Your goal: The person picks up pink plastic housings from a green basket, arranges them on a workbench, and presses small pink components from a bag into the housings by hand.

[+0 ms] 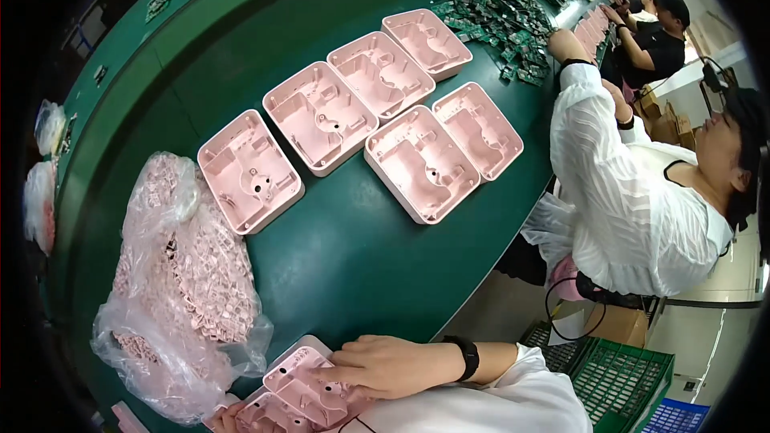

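Observation:
At the lower edge, a pale pink plastic housing [282, 378] lies open side up, its moulded compartments and screw holes showing. My right hand [389, 365], with a black band at the wrist, reaches over it from the right. Its fingers are stretched and apart, touching the inside and rim; the thumb is hidden. My left hand [224, 418] is closed on the housing's left edge and is mostly cut off by the picture's border. Just beyond it, a clear plastic bag [152, 353] spills a heap of small pink plastic parts [212, 273].
Several more pink housings [250, 172] stand in two rows on the green table [321, 265]. A pile of green circuit boards [505, 24] lies at the far end. A co-worker in white [618, 176] sits to the right. Green crates [622, 377] stand beside the table.

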The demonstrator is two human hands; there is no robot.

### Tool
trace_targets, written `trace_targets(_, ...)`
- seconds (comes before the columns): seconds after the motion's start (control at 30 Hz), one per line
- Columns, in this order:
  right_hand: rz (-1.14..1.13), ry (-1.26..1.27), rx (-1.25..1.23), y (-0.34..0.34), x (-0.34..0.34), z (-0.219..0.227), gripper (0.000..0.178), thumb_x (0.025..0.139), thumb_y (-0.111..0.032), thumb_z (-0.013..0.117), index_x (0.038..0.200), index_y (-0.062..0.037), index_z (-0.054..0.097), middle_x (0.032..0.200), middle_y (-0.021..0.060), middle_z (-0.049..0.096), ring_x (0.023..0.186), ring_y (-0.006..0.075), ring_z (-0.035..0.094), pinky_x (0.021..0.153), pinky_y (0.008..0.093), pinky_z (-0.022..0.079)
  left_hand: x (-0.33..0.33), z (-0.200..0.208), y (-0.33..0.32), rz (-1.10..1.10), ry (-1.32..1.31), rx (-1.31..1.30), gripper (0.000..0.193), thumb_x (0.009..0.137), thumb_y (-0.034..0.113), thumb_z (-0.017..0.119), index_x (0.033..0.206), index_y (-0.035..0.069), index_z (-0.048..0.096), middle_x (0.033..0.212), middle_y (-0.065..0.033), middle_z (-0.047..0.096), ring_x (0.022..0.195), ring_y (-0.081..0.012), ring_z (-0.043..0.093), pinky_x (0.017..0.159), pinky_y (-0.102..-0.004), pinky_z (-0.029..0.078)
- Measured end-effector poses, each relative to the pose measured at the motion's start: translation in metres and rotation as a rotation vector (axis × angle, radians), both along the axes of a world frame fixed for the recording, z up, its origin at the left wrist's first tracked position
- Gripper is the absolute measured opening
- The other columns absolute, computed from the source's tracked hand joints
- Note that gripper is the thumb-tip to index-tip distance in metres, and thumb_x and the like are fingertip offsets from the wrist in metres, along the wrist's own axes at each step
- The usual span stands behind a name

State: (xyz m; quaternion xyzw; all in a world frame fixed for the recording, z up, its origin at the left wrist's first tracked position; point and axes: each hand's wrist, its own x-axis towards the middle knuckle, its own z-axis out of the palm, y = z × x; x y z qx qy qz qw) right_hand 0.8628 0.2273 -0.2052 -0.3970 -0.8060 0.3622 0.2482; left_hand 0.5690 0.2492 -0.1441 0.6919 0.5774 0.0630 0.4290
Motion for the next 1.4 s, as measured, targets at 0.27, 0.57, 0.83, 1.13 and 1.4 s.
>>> trace_targets(0.27, -1.298, -0.031, 0.542, 0.063, 0.141, 0.058, 0.012, 0.078, 0.004, 0.053, 0.089, 0.0024, 0.058, 0.077, 0.0091, 0.051, 0.069, 0.0197, 0.049, 0.062, 0.0279, 0.038, -0.006, -0.027, 0.026, 0.034, 0.168, -0.068, 0.033, 0.092, 0.028, 0.045, 0.114, 0.003, 0.051, 0.11, -0.0156, 0.05, 0.095, -0.0296, 0.05, 0.085, -0.0382, 0.038)
trace_targets(0.57, -0.956, -0.094, 0.508, 0.087, 0.132, 0.034, 0.009, 0.08, -0.003, 0.057, 0.087, 0.0005, 0.061, 0.077, 0.0074, 0.053, 0.068, 0.0161, 0.049, 0.062, 0.0247, 0.038, -0.002, -0.022, 0.033, 0.021, 0.152, -0.09, 0.034, 0.092, 0.023, 0.046, 0.12, 0.002, 0.045, 0.11, -0.0154, 0.049, 0.095, -0.0286, 0.051, 0.086, -0.0374, 0.039)
trace_targets(0.83, 0.024, 0.085, 0.045, -0.015, -0.061, 0.015, 0.028, 0.074, -0.01, 0.065, 0.1, -0.0022, 0.059, 0.077, 0.0087, 0.047, 0.065, 0.0197, 0.048, 0.057, 0.0292, 0.039, -0.063, 0.014, -0.066, 0.598, -0.307, -0.196, 0.042, 0.079, 0.005, 0.057, 0.119, 0.001, 0.044, 0.118, -0.0109, 0.041, 0.103, -0.0203, 0.046, 0.088, -0.0309, 0.041)
trace_targets(1.13, -0.31, -0.087, 0.001, -0.114, -0.139, 0.04, 0.031, 0.077, -0.001, 0.057, 0.108, 0.0003, 0.054, 0.083, 0.0108, 0.04, 0.067, 0.0225, 0.043, 0.061, 0.03, 0.038, -0.161, 0.004, -0.201, 0.534, 0.117, 0.385, 0.041, 0.076, 0.013, 0.063, 0.112, 0.001, 0.047, 0.117, -0.0196, 0.04, 0.103, -0.0356, 0.043, 0.087, -0.0364, 0.04)
trace_targets(1.4, -0.686, -0.346, 0.047, -0.145, -0.186, 0.059, 0.028, 0.079, 0.0, 0.053, 0.107, 0.0001, 0.053, 0.089, 0.0119, 0.039, 0.074, 0.0236, 0.043, 0.065, 0.0295, 0.039, -0.374, 0.055, -0.109, 0.38, 0.522, 0.419, 0.036, 0.081, 0.032, 0.056, 0.107, 0.008, 0.056, 0.092, -0.0134, 0.063, 0.085, -0.0313, 0.06, 0.071, -0.0378, 0.048)
